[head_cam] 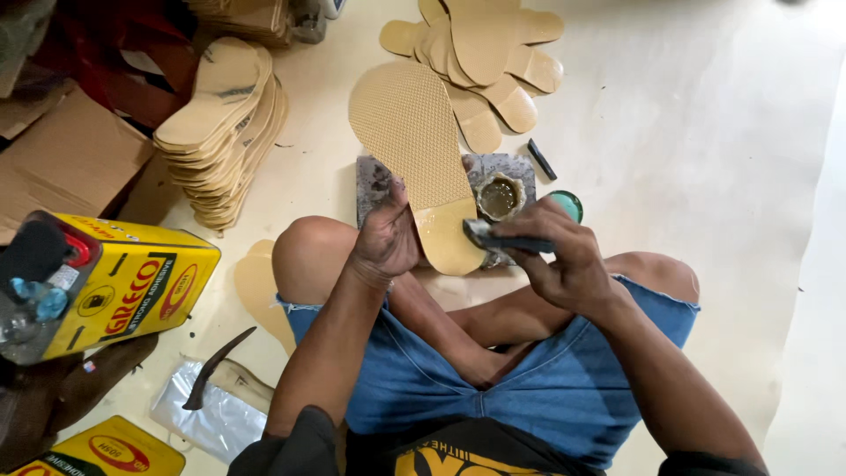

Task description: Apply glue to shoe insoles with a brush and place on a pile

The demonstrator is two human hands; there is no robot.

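Sole lies lengthwise, heel toward person; left hand pins it, right hand grips brush.

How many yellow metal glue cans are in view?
2: one large yellow metal can lying on its side at the left, another yellow can partly cut off at the bottom-left corner. Others may be hidden.

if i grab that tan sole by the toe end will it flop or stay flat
The tan sole is thin and flat, so it probably bends a little yet holds its shape. Its dimpled face should resist slipping. The heel looks wet with glue where the right hand works the brush, so likely sticky there.
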